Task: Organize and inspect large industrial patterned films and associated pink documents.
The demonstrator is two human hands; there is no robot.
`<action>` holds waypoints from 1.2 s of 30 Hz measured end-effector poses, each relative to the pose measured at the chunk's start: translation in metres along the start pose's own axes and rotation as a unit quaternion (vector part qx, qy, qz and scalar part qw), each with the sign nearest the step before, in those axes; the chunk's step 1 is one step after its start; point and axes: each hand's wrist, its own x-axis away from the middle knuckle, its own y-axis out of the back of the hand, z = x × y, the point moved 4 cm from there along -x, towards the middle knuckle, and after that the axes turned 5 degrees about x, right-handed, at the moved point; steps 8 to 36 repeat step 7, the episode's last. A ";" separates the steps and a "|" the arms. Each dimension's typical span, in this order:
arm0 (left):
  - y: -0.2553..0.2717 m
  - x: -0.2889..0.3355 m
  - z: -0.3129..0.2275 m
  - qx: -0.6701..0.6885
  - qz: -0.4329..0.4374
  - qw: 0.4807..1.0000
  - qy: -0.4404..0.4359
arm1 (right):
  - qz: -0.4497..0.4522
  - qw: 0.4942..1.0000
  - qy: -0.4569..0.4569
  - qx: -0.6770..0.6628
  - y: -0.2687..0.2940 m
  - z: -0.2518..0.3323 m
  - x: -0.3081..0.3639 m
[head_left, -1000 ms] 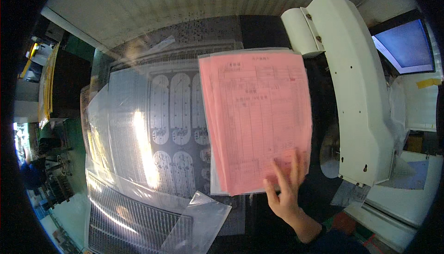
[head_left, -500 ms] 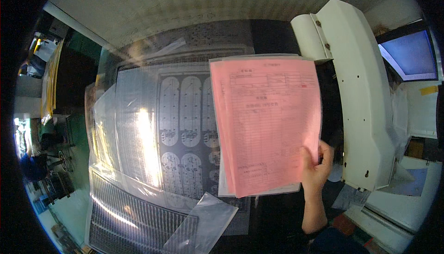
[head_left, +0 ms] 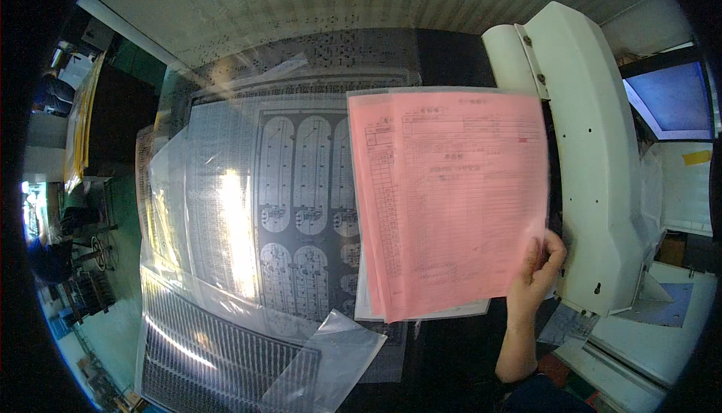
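Note:
At the right edge of a small stack of papers, my right hand (head_left: 535, 269) pinches the top pink printed form (head_left: 474, 202) between thumb and fingers. This form is shifted right of the others, so the left strip of another pink sheet (head_left: 371, 210) shows beneath it. Below them a clear plastic sleeve or white sheet (head_left: 451, 309) peeks out along the bottom. Just left of the papers lies a dark film (head_left: 310, 176) with rounded, strip-shaped circuit patterns, partly covered by the stack. My left hand is out of the picture.
Clear plastic sheets (head_left: 203, 202) with a bright glare cover the left of the dark table. In front lie a striped film (head_left: 218, 360) and a small clear bag (head_left: 331, 360). A long white machine housing (head_left: 594, 165) bounds the right side, with a monitor (head_left: 665, 93) beyond.
My right hand has moved right, drawing the top pink form with it. More of the pink sheet underneath now shows on the left. The view has shifted slightly.

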 end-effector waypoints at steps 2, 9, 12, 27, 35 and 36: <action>-0.009 0.008 -0.008 -0.003 -0.019 1.000 -0.009 | -0.091 0.963 0.133 0.215 0.000 0.038 0.007; -0.008 0.009 -0.007 0.013 -0.013 1.000 0.010 | 0.212 0.941 0.263 0.000 -0.042 0.094 0.056; -0.008 0.009 -0.007 0.013 -0.013 1.000 0.010 | 0.212 0.941 0.263 0.000 -0.042 0.094 0.056; -0.008 0.009 -0.007 0.013 -0.013 1.000 0.010 | 0.212 0.941 0.263 0.000 -0.042 0.094 0.056; -0.008 0.009 -0.007 0.013 -0.013 1.000 0.010 | 0.212 0.941 0.263 0.000 -0.042 0.094 0.056; -0.008 0.009 -0.007 0.013 -0.013 1.000 0.010 | 0.212 0.941 0.263 0.000 -0.042 0.094 0.056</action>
